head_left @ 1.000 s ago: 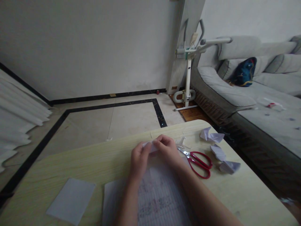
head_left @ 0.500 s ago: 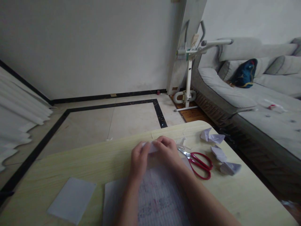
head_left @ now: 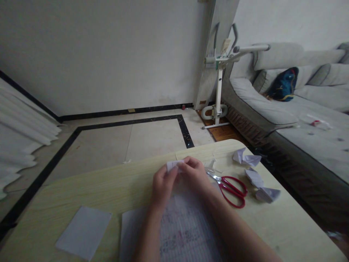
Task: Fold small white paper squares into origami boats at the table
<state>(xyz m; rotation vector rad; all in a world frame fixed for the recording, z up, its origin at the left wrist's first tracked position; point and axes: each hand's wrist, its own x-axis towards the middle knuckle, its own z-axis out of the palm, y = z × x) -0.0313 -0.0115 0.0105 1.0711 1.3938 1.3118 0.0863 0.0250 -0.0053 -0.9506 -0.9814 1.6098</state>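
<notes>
Between my two hands is a small folded piece of white paper (head_left: 172, 165), held above the far end of a written-on lined sheet (head_left: 181, 229). My left hand (head_left: 160, 183) pinches its left side, and my right hand (head_left: 195, 174) grips the right side with thumb and fingers. Both thumbs lie close together on the paper. Red-handled scissors (head_left: 231, 189) rest just right of my right hand, blades toward it. Thin paper scraps (head_left: 212, 164) lie beyond the blades.
Folded paper pieces (head_left: 247, 158) sit along the table's right side, with more folded paper (head_left: 263, 187) nearer me. A white paper square (head_left: 84, 231) lies at left on the wooden table (head_left: 122, 189). A grey sofa (head_left: 313, 120) and white exercise stand (head_left: 219, 91) are beyond.
My left fingers have shifted slightly, so more of the folded paper shows above the thumbs. The scissors and other papers stay where they were.
</notes>
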